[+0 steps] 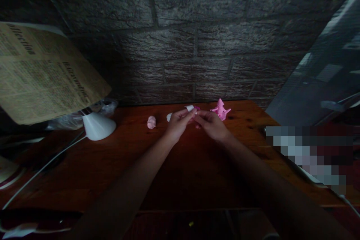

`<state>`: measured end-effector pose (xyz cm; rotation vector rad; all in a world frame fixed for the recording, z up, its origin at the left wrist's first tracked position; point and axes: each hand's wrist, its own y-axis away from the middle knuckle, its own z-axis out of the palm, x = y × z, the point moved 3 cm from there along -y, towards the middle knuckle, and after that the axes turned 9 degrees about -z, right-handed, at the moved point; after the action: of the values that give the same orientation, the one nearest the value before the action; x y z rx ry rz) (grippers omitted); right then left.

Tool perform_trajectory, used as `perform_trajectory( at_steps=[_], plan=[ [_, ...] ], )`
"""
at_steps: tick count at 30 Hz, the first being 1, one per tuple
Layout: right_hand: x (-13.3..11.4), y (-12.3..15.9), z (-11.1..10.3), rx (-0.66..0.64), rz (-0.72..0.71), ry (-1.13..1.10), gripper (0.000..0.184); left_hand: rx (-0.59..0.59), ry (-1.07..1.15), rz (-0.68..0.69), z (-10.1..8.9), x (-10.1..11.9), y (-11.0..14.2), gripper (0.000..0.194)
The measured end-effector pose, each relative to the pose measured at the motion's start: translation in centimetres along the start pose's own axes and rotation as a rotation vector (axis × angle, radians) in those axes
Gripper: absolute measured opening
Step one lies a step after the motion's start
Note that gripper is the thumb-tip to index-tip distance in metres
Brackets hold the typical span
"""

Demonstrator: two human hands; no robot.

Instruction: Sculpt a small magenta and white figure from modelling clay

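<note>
My left hand (181, 120) and my right hand (210, 120) meet over the back of the wooden table, fingertips pinched together. Between them is a small pale bit, too small and dim to name. Just behind the fingertips shows a magenta piece (197, 108), partly hidden. A white piece (189, 108) stands behind my left fingers, and a white lump (169, 117) lies beside that hand. Farther left sits a soft pale pink lump (151, 122), like modelling clay. Right behind my right hand stands a pink figure (221, 110) with a pointed top and outstretched arms.
A lamp with a newsprint shade (50, 71) and white base (99, 126) stands on the left, its cord crossing the table (112, 172). Crumpled clear plastic (66, 123) lies behind it. A brick-patterned wall (180, 45) closes the back. A blurred-out device lies at the right edge.
</note>
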<state>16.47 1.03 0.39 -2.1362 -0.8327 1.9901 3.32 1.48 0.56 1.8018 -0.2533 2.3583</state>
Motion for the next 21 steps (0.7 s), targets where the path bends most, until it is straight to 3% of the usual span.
perform_trajectory(
  at_steps=[8, 16, 21],
  plan=[
    [0.05, 0.11, 0.14, -0.05, 0.052, -0.026, 0.034, 0.042, -0.073, 0.086, -0.07, 0.41, 0.16, 0.029],
    [-0.16, -0.03, 0.02, -0.049, -0.025, 0.038, 0.034, -0.021, -0.007, -0.003, 0.03, -0.03, -0.06, 0.037],
    [0.33, 0.06, -0.07, -0.047, 0.023, -0.002, 0.032, 0.022, -0.068, 0.064, -0.31, 0.09, -0.03, 0.029]
  ],
)
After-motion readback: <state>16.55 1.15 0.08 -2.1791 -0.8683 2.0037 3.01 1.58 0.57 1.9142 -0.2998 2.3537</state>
